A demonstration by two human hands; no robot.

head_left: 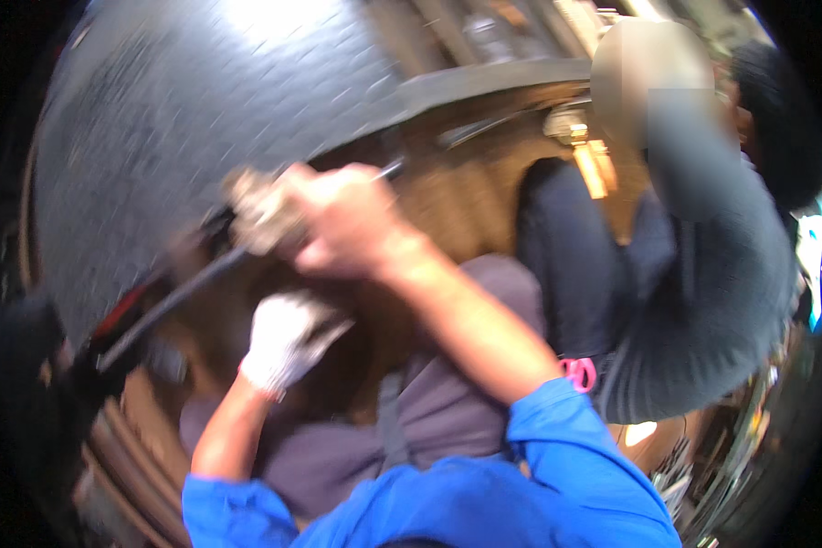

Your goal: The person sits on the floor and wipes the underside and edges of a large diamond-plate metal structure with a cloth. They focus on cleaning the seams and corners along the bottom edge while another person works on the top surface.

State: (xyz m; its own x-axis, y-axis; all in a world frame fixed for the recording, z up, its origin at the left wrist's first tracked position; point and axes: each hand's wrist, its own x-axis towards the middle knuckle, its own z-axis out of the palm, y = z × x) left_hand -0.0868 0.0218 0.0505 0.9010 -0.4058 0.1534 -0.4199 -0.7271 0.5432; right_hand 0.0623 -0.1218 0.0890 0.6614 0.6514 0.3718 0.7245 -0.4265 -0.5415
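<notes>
My bare right hand (347, 219) is closed on a crumpled, dirty pale bundle that looks like a rag (263, 212), blurred by motion. Beside the bundle ends a long dark bar (178, 300), slanting up from the lower left. A short metal tip (391, 170) shows past my knuckles; whether it belongs to the same bar I cannot tell. My left hand (288, 340) wears a white knit glove and is below the bundle, apart from it. Its fingers point right and are too smeared to read.
A large dark metal plate (201, 100) with a worn surface fills the upper left, its edge close to my right hand. A person in a dark grey sleeve (703, 310) sits close on my right. Long pieces of stock (132, 457) lie at lower left.
</notes>
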